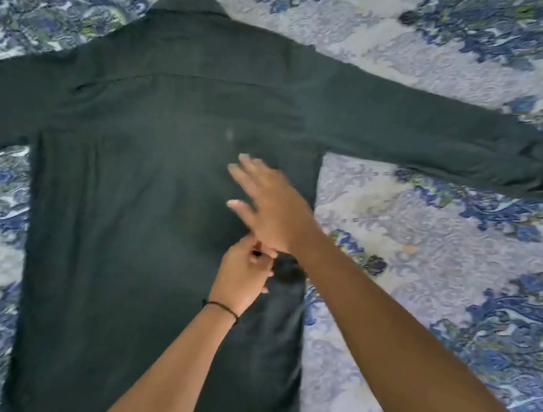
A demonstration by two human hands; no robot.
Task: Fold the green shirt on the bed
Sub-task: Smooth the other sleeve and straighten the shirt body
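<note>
green shirt (pixel 148 189) spread back-up on paisley bedspread (pixel 430 244), right hand (pixel 270 205) flat-fingered over its right side gripping nothing, left hand (pixel 241 278) curled beside bunched side edge (pixel 289 272), hold indiscernible; risk of lump trapped in fold, crooked crease.

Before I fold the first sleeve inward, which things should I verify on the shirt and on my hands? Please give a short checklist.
1. Green shirt spread back side up on the bed: ok.
2. Collar at the far end: ok.
3. Long sleeve stretched out to the side: ok. The opposite sleeve leaves the picture: cannot tell.
4. Right hand open over the shirt's body: ok.
5. Left hand gripping cloth: cannot tell; its fingers are curled, but the picture is blurred.
6. Shirt edge beside the hands smooth: not ok; a bunched fold is there.
</note>
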